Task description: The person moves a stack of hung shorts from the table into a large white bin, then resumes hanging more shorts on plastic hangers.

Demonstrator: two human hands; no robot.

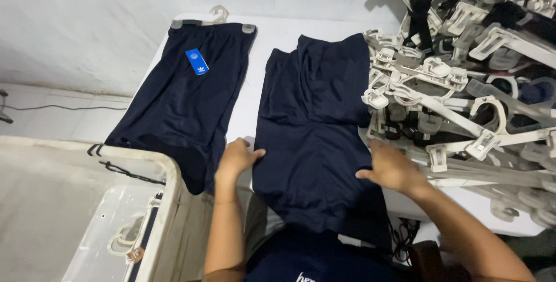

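Centrally, a pair of dark navy shorts [313, 137] lies flat on the white tabletop [272, 33], its fabric smooth and faintly glossy, with a soft crease running up the middle. Its long axis runs from the person toward the far wall, tilted slightly to the right at the far end; the near end hangs over the tabletop's edge. Which end is the waistband cannot be told.

The left hand [236, 159] rests on the left edge of the shorts, fingers spread and flat, thumb on the cloth — not gripping. The right hand [391, 169] presses on the right edge, fingers open and laid flat across the fabric.

Just beside, to the left, a second pair of navy shorts [182, 102] lies clipped to a pale hanger [215, 18], a blue tag [197, 62] on its front. To the right, touching the shorts' edge, sits a heap of white plastic clip hangers [463, 73]. At the lower left stands a clear plastic bin [87, 212].
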